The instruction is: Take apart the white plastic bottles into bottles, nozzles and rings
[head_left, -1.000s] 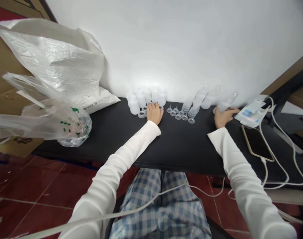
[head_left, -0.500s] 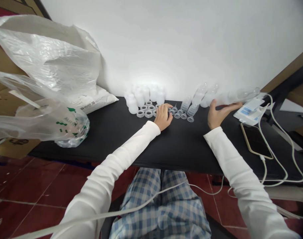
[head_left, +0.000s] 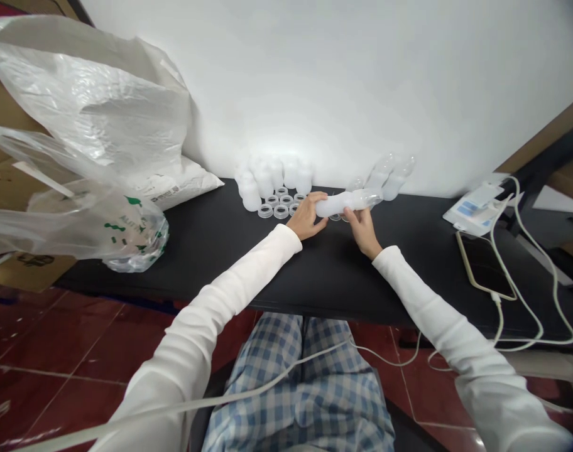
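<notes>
A frosted plastic bottle (head_left: 336,204) with a clear domed cap (head_left: 372,198) lies sideways between my hands, over the black table (head_left: 315,276). My right hand (head_left: 364,232) grips it from the near side, close to the cap. At the bottle's left end, the thumb and fingers of my left hand (head_left: 306,218) close about the base. Frosted bottle bodies (head_left: 251,191) stand in a group by the wall, with translucent rings (head_left: 280,212) in front. Behind the held bottle, small clear disc-like parts (head_left: 334,217) are mostly hidden. Two capped bottles (head_left: 394,183) stand farther right.
A large white plastic sack (head_left: 112,113) and a clear carrier bag (head_left: 130,235) fill the left end. On the right are a white and blue box-like item (head_left: 472,210), a phone (head_left: 485,267) and looping white cables (head_left: 541,251). A white wall (head_left: 315,81) backs the table.
My right hand has moved left from the far right, bringing the capped bottle to my left hand. The left hand, earlier beside the small clear parts, now meets the bottle's base.
</notes>
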